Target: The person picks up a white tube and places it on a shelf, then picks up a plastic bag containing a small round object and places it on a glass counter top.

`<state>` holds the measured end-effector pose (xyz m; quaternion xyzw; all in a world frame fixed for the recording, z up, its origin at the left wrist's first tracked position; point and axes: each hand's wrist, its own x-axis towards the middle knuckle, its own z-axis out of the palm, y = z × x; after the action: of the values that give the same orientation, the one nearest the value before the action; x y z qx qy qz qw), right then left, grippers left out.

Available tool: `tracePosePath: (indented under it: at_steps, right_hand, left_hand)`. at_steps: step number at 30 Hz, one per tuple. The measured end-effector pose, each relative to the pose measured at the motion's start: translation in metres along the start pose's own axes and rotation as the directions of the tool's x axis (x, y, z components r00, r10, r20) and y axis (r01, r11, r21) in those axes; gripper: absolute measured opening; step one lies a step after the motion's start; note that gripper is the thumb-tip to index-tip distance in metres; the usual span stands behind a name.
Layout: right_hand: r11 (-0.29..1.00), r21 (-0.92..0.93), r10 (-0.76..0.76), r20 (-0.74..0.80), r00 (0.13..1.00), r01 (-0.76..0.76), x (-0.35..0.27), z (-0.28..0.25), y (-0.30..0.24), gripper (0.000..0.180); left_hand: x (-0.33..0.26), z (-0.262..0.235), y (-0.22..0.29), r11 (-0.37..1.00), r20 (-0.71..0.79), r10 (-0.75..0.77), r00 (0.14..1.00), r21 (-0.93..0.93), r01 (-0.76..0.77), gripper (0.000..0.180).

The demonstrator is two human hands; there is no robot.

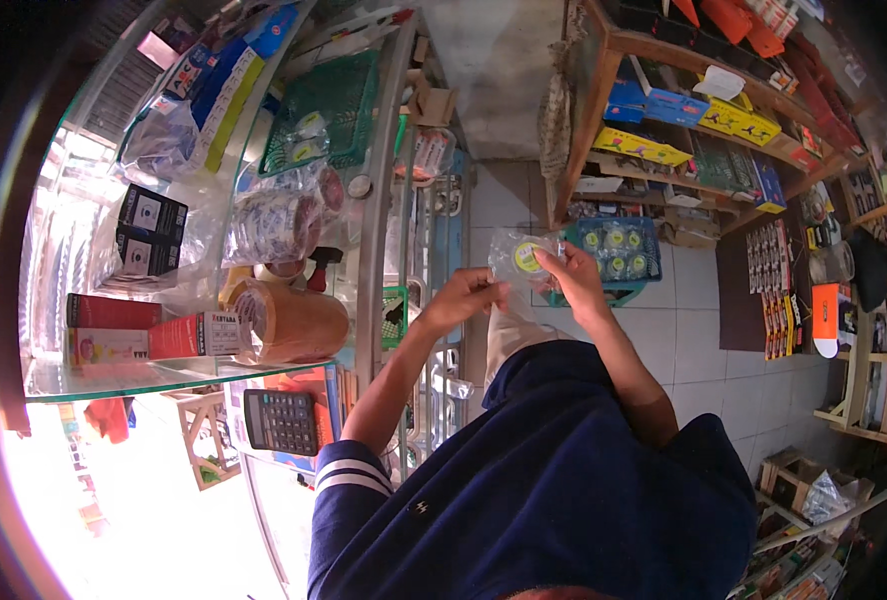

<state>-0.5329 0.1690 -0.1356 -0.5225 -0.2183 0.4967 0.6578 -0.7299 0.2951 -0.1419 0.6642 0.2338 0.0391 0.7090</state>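
Both hands hold one thing between them — a small clear plastic packet with a round yellow-green disc inside (520,257), held up at chest height, well above the tiled floor. The right hand (576,282) pinches the packet's right edge, fingers closed on it, while the left hand (461,297) closes on the lower left corner; the two-sided hold keeps the limp film taut and facing the person. Just beyond it sits a blue plastic basket (644,246) of similar yellow-green discs on the bottom shelf of a wooden rack (604,100). To the left, a glass counter (164,378) carries a wide roll of brown tape (289,320) — a black calculator (280,420) lies below.
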Motion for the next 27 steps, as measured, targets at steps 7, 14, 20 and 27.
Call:
tracePosePath:
  at_steps: [7, 14, 20, 27]
  right_hand:
    - [1.000, 0.006, -0.001, -0.031, 1.000, 0.001, 0.000, 0.004, -0.002, 0.030]
    - [0.999, -0.054, 0.011, 0.004, 1.000, -0.011, 0.001, -0.001, -0.001, 0.032]
    - [0.999, -0.043, -0.011, 0.048, 0.999, 0.013, 0.000, 0.001, -0.011, 0.034]
    - [0.998, -0.055, -0.015, 0.066, 0.998, 0.019, 0.002, -0.004, -0.010, 0.030]
  left_hand:
    - [0.001, 0.004, 0.004, 0.999, -0.026, -0.021, 0.999, 0.028, 0.021, 0.029]
    - [0.002, 0.006, 0.007, 0.998, -0.141, 0.059, 0.988, -0.009, -0.061, 0.031]
    - [0.003, 0.000, -0.002, 0.993, -0.184, 0.119, 0.976, 0.050, -0.112, 0.031]
    - [0.000, 0.001, 0.018, 0.984, -0.157, 0.173, 0.972, 0.065, -0.165, 0.028]
